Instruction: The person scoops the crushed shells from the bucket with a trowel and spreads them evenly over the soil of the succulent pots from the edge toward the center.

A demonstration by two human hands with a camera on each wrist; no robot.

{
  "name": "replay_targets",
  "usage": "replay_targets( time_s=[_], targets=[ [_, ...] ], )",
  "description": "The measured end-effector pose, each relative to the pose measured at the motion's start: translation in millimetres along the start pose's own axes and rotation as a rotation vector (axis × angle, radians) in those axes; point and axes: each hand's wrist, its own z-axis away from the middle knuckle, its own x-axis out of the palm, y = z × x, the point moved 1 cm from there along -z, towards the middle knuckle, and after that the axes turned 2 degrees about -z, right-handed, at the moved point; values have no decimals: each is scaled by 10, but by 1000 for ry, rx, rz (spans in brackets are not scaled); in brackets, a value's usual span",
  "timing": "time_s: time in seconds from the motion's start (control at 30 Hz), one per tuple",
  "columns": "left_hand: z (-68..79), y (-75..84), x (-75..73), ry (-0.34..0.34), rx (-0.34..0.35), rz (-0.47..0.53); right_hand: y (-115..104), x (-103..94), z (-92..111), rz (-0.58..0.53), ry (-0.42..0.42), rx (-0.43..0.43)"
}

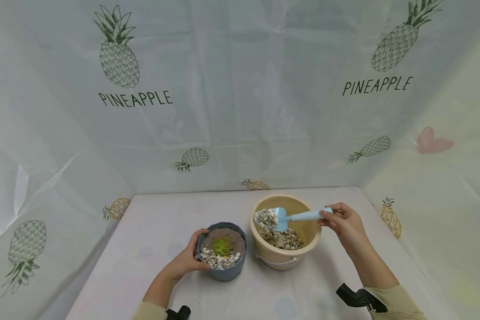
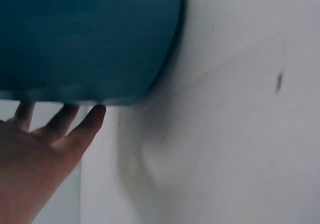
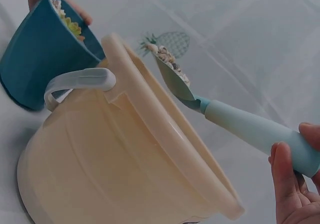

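Just right of the cream bucket (image 1: pixel 278 257), right hand (image 1: pixel 346 226): thumb and fingers pinch the handle end of a light-blue trowel (image 1: pixel 304 216). Trowel blade sits above the bucket's opening, heaped with small mixed stones (image 1: pixel 266 218). Left of the bucket, left hand (image 1: pixel 188 258): thumb and fingers spread round a blue-grey pot (image 1: pixel 227 273), gripping its side. Pot stands upright near the bucket, apart from it, holding brown soil (image 1: pixel 233 236), a yellow-green succulent (image 1: pixel 222 246) and pale pebbles (image 1: pixel 220 260). Inside the bucket, more gravel (image 1: pixel 294 240). Beneath the bucket, pale tabletop (image 1: pixel 164 222); behind it, a hanging sheet (image 1: pixel 244 98) printed with pineapples
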Motion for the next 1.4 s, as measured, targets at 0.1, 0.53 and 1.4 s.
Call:
replay_targets(
  time_s=[0.1, 0.53, 1.4],
  targets=[
    [16, -8, 81, 62, -25, 19, -7, 6, -6, -5, 0, 1],
    [130, 49, 409, 275, -52, 59, -50, 99, 0, -39, 0, 7],
    [256, 144, 663, 335, -69, 137, 83, 577, 8, -1, -63, 68]
  ],
)
